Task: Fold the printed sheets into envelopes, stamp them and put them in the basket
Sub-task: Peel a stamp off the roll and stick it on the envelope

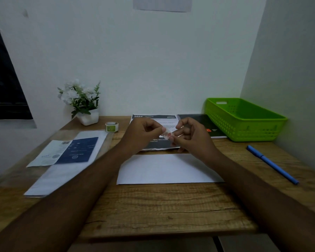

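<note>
A white envelope (168,170) lies flat on the wooden desk in front of me. Above its far edge, my left hand (143,132) and my right hand (191,134) pinch a small strip of stamps (167,134) with red marks between their fingertips. Under my hands lies a printed sheet (154,118) with a dark header. The green basket (244,119) stands at the back right with nothing visible inside it. A stack of white envelopes (62,171) lies on the left, with a blue and white printed sheet (67,150) on top.
A roll of green stickers (111,126) sits near a white potted plant (84,102) at the back left. A dark notebook (207,124) lies beside the basket. A blue pen (272,164) rests on the right. The wall stands close behind the desk.
</note>
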Available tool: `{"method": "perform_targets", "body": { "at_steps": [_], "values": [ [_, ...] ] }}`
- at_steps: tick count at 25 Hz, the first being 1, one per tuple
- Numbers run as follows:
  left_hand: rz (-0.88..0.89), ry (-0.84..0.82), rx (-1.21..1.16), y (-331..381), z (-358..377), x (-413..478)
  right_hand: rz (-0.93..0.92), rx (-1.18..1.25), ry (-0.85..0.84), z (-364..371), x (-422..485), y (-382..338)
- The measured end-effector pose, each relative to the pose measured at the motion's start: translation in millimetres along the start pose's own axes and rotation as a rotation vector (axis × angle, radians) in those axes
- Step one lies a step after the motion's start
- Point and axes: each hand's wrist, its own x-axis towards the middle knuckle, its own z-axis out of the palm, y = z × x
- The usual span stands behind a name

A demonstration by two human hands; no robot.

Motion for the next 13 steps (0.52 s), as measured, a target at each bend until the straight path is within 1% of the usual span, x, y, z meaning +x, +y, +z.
{"method": "perform_targets", "body": {
  "at_steps": [4, 9, 13],
  "values": [
    [-0.081, 0.025, -0.021, 1, -1, 0, -0.031, 0.016, 0.074, -2, 3, 0],
    [-0.153, -0.061, 0.076, 3, 4, -3, -0.058, -0.002, 0.146, -3, 5, 2],
    [-0.149, -0.102, 0.048, 4, 10, -5, -0.051, -0.008, 0.182, -3, 8, 6]
  ]
}}
